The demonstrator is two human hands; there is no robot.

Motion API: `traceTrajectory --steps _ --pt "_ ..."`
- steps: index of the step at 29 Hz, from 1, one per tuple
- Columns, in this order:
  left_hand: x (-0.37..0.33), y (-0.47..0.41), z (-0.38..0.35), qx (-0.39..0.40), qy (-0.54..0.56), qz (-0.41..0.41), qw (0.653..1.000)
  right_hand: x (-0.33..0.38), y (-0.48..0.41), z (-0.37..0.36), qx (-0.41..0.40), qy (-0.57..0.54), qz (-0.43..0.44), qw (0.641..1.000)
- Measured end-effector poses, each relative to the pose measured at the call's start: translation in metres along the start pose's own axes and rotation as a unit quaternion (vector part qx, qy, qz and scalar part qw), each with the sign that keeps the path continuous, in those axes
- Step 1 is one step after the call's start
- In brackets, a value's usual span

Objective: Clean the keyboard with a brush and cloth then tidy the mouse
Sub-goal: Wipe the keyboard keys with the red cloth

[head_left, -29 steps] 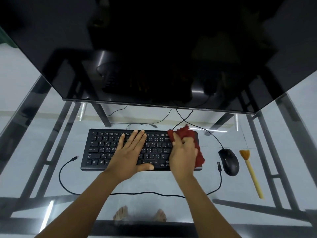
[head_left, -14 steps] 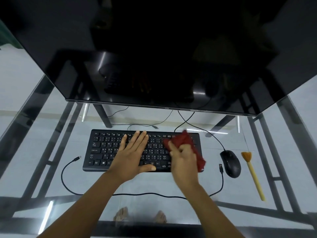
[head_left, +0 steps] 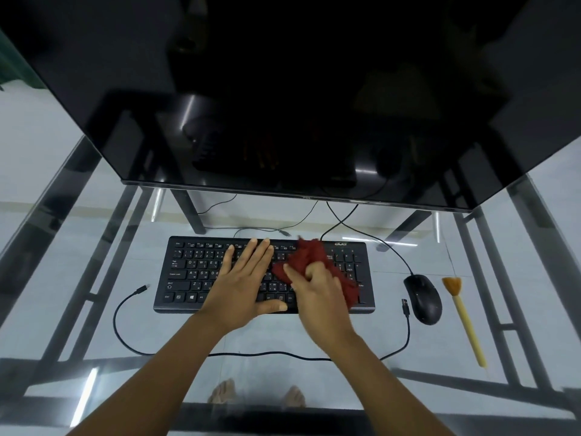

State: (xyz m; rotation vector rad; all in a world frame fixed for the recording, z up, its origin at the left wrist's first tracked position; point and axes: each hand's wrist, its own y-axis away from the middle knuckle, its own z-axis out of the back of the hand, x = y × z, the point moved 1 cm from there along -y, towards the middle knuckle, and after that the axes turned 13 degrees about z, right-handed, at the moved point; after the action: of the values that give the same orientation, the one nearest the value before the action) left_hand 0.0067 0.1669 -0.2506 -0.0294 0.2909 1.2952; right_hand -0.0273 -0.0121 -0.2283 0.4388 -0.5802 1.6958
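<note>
A black keyboard (head_left: pixel 188 272) lies on the glass desk (head_left: pixel 314 335) below the monitor. My left hand (head_left: pixel 245 284) rests flat on its middle keys, fingers straight. My right hand (head_left: pixel 317 294) grips a crumpled dark red cloth (head_left: pixel 309 254) and holds it on the keys right of centre. A black mouse (head_left: pixel 423 298) lies right of the keyboard, its cable running back under the monitor. A yellow-handled brush (head_left: pixel 463 313) with orange bristles lies right of the mouse, untouched.
A large dark monitor (head_left: pixel 283 105) overhangs the back of the desk. A loose black USB cable (head_left: pixel 267 354) loops in front of the keyboard, one plug at the left, one beside the mouse. Dark frame bars and my feet show through the glass.
My right hand has slid the red cloth leftward over the keys, from the keyboard's right end toward its middle. My left hand has stayed flat on the keys.
</note>
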Motion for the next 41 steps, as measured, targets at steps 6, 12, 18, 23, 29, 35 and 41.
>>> traceTrajectory --steps 6,12,18,23,29,35,41 --pt "0.000 0.000 0.001 0.001 0.002 0.000 1.000 -0.046 -0.016 0.043 -0.137 -0.086 -0.203 0.966" --pt "0.000 -0.001 0.000 0.003 -0.001 0.007 1.000 -0.020 -0.004 0.003 -0.058 0.037 -0.041 0.997" --pt "0.001 0.000 0.001 0.000 -0.001 0.003 1.000 -0.044 -0.007 0.019 -0.082 0.188 -0.001 0.979" --pt "0.000 0.001 0.000 -0.007 -0.003 0.001 1.000 -0.030 0.004 0.008 -0.094 0.201 0.046 0.974" --pt "0.000 0.001 0.000 -0.007 0.001 -0.003 1.000 -0.073 0.008 0.034 -0.101 0.194 0.016 0.976" --pt "0.000 0.001 -0.001 -0.008 0.003 0.000 1.000 -0.045 0.006 0.010 -0.111 0.156 -0.003 0.982" --pt "0.000 0.000 -0.002 -0.011 0.001 -0.006 1.000 -0.024 0.001 0.000 -0.039 0.130 0.126 0.983"
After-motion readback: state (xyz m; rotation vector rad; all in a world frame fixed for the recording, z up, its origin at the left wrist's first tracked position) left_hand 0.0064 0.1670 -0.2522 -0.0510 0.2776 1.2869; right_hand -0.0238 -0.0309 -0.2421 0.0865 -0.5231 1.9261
